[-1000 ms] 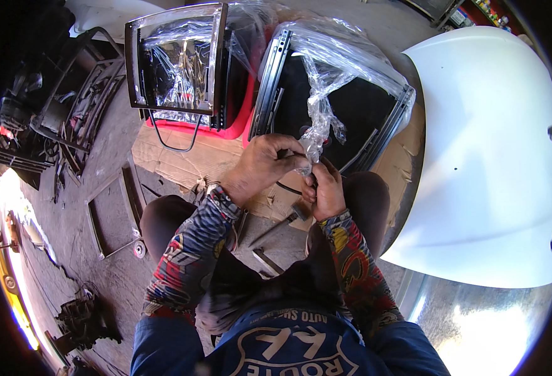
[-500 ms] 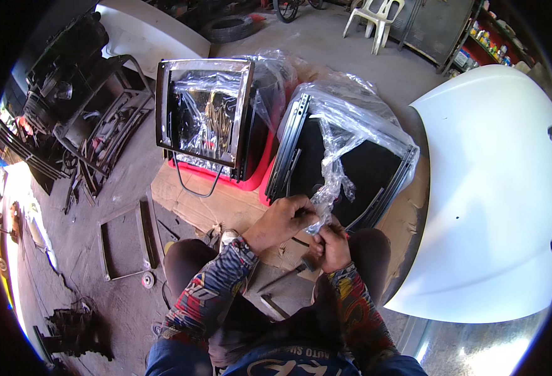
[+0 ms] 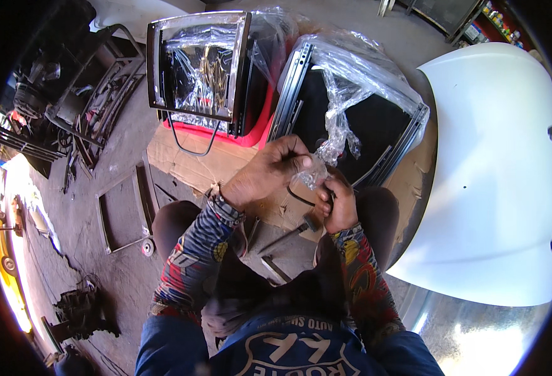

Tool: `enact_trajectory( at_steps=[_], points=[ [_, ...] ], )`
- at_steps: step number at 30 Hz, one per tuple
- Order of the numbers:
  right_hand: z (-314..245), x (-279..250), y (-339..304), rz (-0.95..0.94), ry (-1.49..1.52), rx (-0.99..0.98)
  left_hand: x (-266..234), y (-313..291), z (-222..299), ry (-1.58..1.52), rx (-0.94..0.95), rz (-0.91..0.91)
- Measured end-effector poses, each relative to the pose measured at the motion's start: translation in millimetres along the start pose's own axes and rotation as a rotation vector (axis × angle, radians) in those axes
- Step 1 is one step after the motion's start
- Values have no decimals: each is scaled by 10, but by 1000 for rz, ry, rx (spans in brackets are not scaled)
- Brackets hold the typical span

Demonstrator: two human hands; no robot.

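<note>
Clear plastic wrap (image 3: 336, 122) runs from the metal frame of the right-hand black seat (image 3: 376, 128), gathered into a twisted strand. My left hand (image 3: 268, 170) pinches the bunched lower end of the strand between thumb and fingers. Close by on its right, my right hand (image 3: 340, 202) is closed with curled fingers, its thumb side against the same plastic. Something dark shows between those fingers, too small to make out. The seat lies with its metal rails (image 3: 291, 91) showing, and more wrap covers its far side.
Left of it stands a red and black seat (image 3: 262, 119), a metal frame (image 3: 152, 59) on it. Both rest on flattened cardboard (image 3: 182, 164). A hammer (image 3: 288, 235) lies between my legs, a rectangular metal frame (image 3: 102, 216) on the left floor. A large white panel (image 3: 489, 169) is on the right.
My view has tilted down, so the seats appear higher. Both hands stay at the plastic; my left hand sits slightly farther from the right, with the wrap end bunched between them.
</note>
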State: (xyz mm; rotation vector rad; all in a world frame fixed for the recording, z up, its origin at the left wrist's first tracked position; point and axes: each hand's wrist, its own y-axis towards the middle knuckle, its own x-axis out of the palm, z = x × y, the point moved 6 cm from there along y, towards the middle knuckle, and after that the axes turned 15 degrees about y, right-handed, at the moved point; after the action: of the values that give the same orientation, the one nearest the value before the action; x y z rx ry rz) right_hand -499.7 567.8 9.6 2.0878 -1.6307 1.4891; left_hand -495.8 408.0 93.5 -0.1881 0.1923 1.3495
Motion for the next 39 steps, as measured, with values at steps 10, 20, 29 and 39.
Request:
enact_trajectory(
  at_steps=[10, 20, 29, 39],
  points=[
    [-55, 545, -117, -454, -582, -257, -50, -155, 53, -69, -3, -46],
    [361, 568, 491, -354, -672, -408, -511, -189, -208, 13, -231, 416],
    [1568, -426, 1540, -41, -1081, -367, -634, -547, -35, 58, -282, 337],
    [2413, -1436, 2095, 155, -1356, -67, -534, -581, 76, -3, -370, 150]
  ],
)
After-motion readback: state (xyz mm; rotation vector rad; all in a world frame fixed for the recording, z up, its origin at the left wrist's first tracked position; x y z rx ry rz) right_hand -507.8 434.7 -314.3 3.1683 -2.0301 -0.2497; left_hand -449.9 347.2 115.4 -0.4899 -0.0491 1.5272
